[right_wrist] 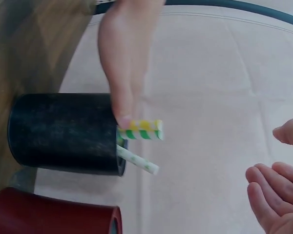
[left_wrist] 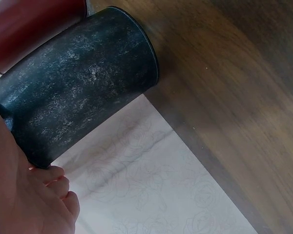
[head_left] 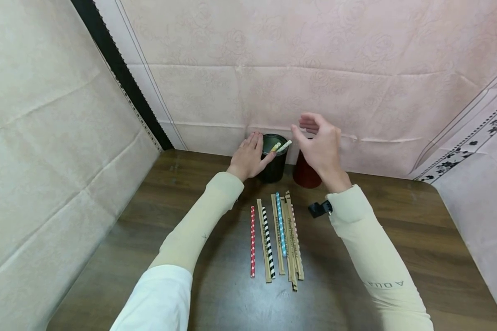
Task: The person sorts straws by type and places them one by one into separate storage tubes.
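Observation:
A black can [head_left: 274, 169] stands at the back of the table with several patterned paper straws in it. A yellow-striped straw [right_wrist: 145, 125], a green-striped straw [right_wrist: 146, 134] and a white straw with green dots [right_wrist: 141, 162] poke out of its mouth. My left hand [head_left: 248, 156] rests against the can's left side, fingers straight and thumb by the rim close to the straws. Over the red can [head_left: 307, 174], beside the black one, my right hand [head_left: 322, 147] is raised with loosely bent fingers and nothing in it.
Nearer me lie a red dotted straw [head_left: 252, 248], a black-striped straw [head_left: 268, 243], a blue dotted straw [head_left: 281, 225] and several brown strips [head_left: 290, 248], roughly parallel. Patterned cloth [head_left: 240, 96] hangs right behind the cans. A black strap piece [head_left: 319, 209] sits at my right wrist.

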### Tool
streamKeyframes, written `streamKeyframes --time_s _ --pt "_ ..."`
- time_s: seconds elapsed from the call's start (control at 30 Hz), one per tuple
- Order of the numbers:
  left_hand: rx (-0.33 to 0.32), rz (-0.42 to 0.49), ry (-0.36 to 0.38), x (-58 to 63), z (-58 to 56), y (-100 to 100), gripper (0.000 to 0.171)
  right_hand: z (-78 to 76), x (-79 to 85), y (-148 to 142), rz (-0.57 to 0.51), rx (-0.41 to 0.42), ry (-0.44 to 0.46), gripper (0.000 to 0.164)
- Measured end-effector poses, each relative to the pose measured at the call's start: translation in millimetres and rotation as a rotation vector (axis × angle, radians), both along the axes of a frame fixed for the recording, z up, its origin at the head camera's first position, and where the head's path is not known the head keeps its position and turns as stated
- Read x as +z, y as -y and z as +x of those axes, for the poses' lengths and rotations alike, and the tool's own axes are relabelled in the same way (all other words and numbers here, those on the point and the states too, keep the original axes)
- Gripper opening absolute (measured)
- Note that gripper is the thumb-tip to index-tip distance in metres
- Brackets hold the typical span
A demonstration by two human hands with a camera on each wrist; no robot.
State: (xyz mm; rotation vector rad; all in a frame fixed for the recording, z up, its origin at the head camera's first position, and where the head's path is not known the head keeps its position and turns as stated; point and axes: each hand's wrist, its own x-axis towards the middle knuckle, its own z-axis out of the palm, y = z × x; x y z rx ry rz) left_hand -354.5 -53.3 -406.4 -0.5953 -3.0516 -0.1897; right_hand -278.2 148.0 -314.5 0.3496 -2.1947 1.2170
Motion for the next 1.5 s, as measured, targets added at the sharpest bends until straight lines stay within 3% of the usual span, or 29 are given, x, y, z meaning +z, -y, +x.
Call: streamKeyframes --time_s 0.3,0.6,1.5 --pt "-0.015 0.004 -0.008 -0.8 -1.0 0.2 0.09 25.4 -5.3 -24.9 0.079 -0.025 0.06 0.035" --pt "-0.012 0.011 -0.01 -0.4 -0.3 1.2 0.09 48.6 -32.2 -33.5 0.248 0.02 0.188 0.033" --pt "-0.011 0.02 -0.008 1.5 1.6 -0.1 0.089 65.5 -131.1 -39.9 0.47 0.157 0.555 0.028"
